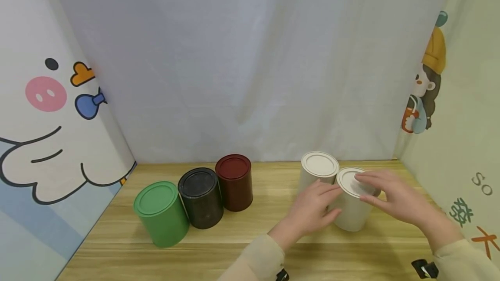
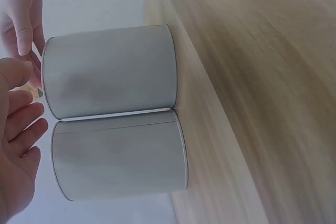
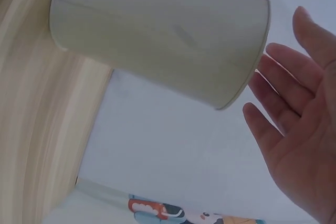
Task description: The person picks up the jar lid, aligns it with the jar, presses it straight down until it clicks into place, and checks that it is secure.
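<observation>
Two white cans with lids stand upright side by side at the right of the table. My right hand [image 1: 394, 196] is at the top of the nearer white can [image 1: 351, 214], its fingers extended over the lid. Fingers [image 3: 281, 74] of that hand lie close to the can's top rim in the right wrist view. My left hand [image 1: 312, 211] is at the nearer can's left side, fingers loosely extended in front of the farther white can [image 1: 319, 164]. In the left wrist view, the left hand [image 2: 16, 140] shows relaxed fingers beside the can tops, holding nothing.
Toward the left of the wooden table [image 1: 258, 237] stand a green can [image 1: 164, 216], a black can [image 1: 201, 198] and a dark red can [image 1: 236, 183], close together in a slanting row. A pale curtain [image 1: 234, 77] hangs behind, with printed panels on both sides.
</observation>
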### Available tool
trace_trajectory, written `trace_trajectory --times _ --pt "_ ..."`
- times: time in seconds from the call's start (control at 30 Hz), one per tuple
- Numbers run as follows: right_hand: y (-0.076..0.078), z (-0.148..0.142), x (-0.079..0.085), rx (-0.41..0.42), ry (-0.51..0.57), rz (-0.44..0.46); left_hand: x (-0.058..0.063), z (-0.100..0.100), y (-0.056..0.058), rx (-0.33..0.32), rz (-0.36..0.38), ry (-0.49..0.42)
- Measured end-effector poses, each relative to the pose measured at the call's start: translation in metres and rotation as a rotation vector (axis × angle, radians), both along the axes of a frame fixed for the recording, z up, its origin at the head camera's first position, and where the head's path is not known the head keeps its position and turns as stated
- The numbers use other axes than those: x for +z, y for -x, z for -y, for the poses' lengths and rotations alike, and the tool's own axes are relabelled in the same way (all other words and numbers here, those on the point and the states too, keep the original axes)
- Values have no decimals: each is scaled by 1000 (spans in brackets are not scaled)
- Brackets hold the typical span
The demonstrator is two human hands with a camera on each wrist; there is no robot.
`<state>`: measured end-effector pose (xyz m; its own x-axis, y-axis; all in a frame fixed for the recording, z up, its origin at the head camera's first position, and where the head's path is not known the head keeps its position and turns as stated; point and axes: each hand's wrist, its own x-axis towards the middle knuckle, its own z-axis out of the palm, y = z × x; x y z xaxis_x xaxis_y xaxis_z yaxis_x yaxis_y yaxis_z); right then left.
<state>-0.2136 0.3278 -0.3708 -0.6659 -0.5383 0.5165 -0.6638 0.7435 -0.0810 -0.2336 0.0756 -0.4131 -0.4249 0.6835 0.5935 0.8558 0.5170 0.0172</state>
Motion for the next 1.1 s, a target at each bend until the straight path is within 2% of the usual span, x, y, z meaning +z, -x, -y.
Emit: trace_trajectory --times 0.17,0.37,0.63,0.9,1.1 --pt "-3 14 -1 82 33 -26 -6 13 -4 10 26 -9" --pt "-8 34 -1 159 49 -8 -11 35 -6 35 35 -24" --pt "-16 58 -9 209 36 33 -19 67 -9 87 93 1" --pt "-17 77 -23 272 35 -1 -22 92 -16 116 89 19" --pt "-19 89 -32 271 23 24 -25 111 -21 129 112 20"
